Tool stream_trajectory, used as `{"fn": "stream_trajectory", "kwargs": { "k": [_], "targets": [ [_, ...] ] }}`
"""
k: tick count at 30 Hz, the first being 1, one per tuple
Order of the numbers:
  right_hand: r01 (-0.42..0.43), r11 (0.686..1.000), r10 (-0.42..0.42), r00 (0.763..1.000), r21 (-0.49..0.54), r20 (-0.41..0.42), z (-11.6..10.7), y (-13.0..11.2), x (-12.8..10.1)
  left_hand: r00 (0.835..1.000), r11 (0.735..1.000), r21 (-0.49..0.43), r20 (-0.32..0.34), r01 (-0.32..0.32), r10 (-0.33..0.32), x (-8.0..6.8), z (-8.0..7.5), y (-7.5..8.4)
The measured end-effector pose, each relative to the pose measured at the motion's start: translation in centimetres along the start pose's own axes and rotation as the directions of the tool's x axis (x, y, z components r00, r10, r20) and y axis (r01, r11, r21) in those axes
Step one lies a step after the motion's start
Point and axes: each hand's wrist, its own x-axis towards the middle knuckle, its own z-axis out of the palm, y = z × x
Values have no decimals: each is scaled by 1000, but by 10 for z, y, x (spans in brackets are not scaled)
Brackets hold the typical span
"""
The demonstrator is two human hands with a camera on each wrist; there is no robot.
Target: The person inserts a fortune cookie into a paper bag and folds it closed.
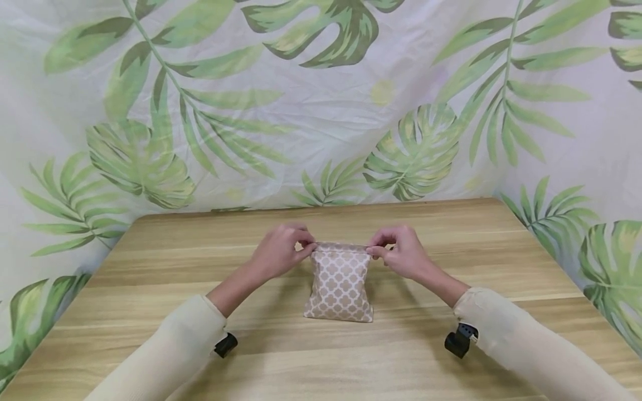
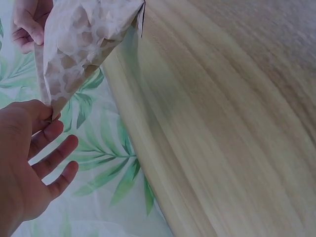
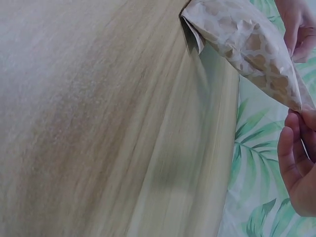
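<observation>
A small paper bag [image 1: 340, 284], tan with a white lattice pattern, stands upright near the middle of the wooden surface [image 1: 451, 345], its flat bottom resting on the wood and its top edge folded over into a narrow band. From the head view the bag sits between the 2 hands, slightly nearer the far edge of the surface than the near one.

The left hand [image 1: 278, 253] holds the left end of the folded top, thumb and forefinger pinched together on the paper. The left wrist view shows the thumb and forefinger closed on a corner of the bag while the other 3 fingers [image 2: 54, 158] are spread loosely and hold nothing.

The right hand [image 1: 403, 253] holds the right end of the same fold, its fingers narrowed to a pinch on the paper's edge. In the right wrist view the fingers [image 3: 291, 163] curl close beside that corner of the bag; the exact contact of the fingertips is partly cut off by the frame edge.

Both forearms wear cream sleeves [image 1: 526, 345], and a small black camera mount [image 1: 460, 340] shows under each wrist.

Behind and around the surface hangs a white cloth backdrop [image 1: 321, 111] printed with large green palm and monstera leaves, touching the far edge of the wood.
</observation>
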Motion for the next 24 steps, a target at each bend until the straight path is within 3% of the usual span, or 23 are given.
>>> {"fn": "stream_trajectory", "kwargs": {
  "k": [5,9,17,24],
  "targets": [
    [-7,1000,7,1000,2,4,-1,1,0,996,995,55,-43,-80,83,-3,1,-2],
    [-10,1000,10,1000,-5,16,-1,2,1,995,994,59,-37,-96,98,-4,1,-4],
    [-70,997,70,996,6,52,4,10,7,999,997,-79,45,0,4,-7,5,-9],
    [-139,990,138,986,0,92,11,24,14,986,956,-257,123,142,-114,-8,15,-19]
  ]
}}
